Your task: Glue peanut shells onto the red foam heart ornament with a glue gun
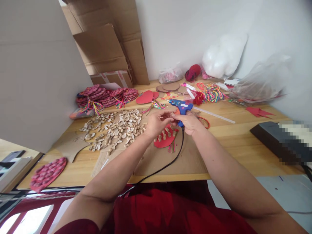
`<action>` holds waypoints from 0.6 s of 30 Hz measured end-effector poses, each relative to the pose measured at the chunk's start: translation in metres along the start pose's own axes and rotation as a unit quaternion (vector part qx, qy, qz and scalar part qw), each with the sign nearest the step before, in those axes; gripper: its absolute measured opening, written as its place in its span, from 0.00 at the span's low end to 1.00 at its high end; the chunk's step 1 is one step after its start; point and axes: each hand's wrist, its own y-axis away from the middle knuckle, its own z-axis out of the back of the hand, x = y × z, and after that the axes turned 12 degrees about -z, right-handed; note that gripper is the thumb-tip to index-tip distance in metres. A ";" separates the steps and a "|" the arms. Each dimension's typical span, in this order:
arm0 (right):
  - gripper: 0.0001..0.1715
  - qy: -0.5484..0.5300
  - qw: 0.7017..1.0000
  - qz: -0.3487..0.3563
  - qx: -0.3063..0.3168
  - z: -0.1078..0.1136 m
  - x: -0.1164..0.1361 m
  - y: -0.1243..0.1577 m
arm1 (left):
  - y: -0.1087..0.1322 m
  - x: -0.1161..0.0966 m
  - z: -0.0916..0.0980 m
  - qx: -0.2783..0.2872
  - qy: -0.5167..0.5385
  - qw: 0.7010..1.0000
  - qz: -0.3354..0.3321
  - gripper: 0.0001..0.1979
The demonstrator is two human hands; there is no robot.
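My right hand (188, 123) is wrapped round the handle of a blue hot glue gun (181, 104), its nozzle pointing left. A long clear glue stick (215, 115) runs off to the right from the gun's rear. Close beside it, the fingers of my left hand (158, 122) are pinched together near the right fingertips; what they hold is too small to make out. Under my hands lies a red card piece (163, 142) with rows of peanut shells and a multicoloured tassel (172, 146). Left of it, many loose peanut shells (124, 128) are spread over cardboard.
A black cord (168, 165) trails from the gun across the cardboard mat (156, 165). Finished-looking pink shell pieces (97, 94) are stacked back left; another (48, 172) lies front left. Tassels (212, 92), plastic bags (260, 81) and red yarn (193, 72) line the back. A black device (270, 136) stands right.
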 end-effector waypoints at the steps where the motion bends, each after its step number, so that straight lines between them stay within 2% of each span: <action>1: 0.19 0.000 1.000 -0.008 0.010 0.000 0.000 0.000 | 0.000 -0.001 0.000 -0.002 -0.007 1.000 -0.011 0.13; 5: 0.17 -0.006 0.998 -0.040 0.045 -0.001 -0.001 0.001 | 0.001 -0.006 0.003 -0.038 -0.071 0.995 -0.059 0.07; 10: 0.15 -0.018 0.995 -0.060 0.084 0.000 0.002 0.007 | -0.001 -0.007 0.015 -0.068 0.003 0.998 0.017 0.01; 14: 0.13 -0.025 0.994 -0.058 0.085 0.001 0.005 0.010 | 0.006 -0.015 0.036 -0.072 0.072 0.993 0.056 0.11; 16: 0.13 -0.026 0.995 -0.056 0.081 0.001 0.005 0.010 | 0.016 -0.025 0.053 -0.102 0.135 0.982 0.089 0.16; 18: 0.11 -0.025 0.996 -0.054 0.073 0.001 0.005 0.010 | 0.030 -0.038 0.074 -0.125 0.143 0.975 0.113 0.16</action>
